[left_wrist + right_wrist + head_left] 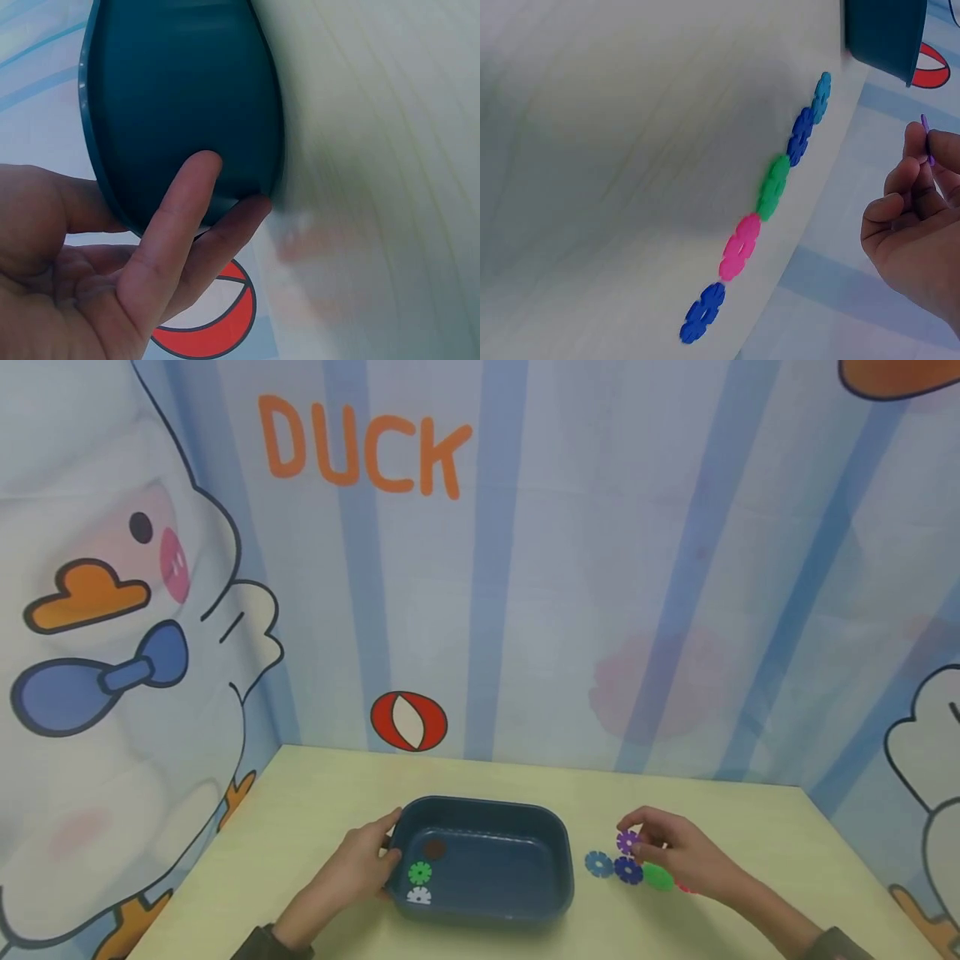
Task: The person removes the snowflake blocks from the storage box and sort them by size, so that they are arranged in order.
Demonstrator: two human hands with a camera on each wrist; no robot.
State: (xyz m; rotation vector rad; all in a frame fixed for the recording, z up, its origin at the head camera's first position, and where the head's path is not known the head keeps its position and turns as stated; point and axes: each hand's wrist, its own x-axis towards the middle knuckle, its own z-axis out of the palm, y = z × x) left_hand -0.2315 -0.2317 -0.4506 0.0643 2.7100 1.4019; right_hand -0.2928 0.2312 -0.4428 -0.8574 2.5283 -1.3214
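My left hand (360,858) grips the left end of a dark blue plastic tray (510,906); in the left wrist view its fingers lie against the tray's outer wall (184,90). Inside the tray, toward its left end, are a brown disc (434,849), a green notched disc (420,872) and a white notched disc (419,896). Right of the tray, my right hand (686,852) pinches a purple notched disc (627,842) between thumb and finger, raised off the table. The right wrist view shows that disc (928,139) edge-on.
On the pale yellow table (322,793), a row of notched discs runs beside the tray: light blue (821,97), dark blue (800,136), green (773,187), pink (740,247) and blue (703,313). A printed duck curtain (570,568) stands behind the table.
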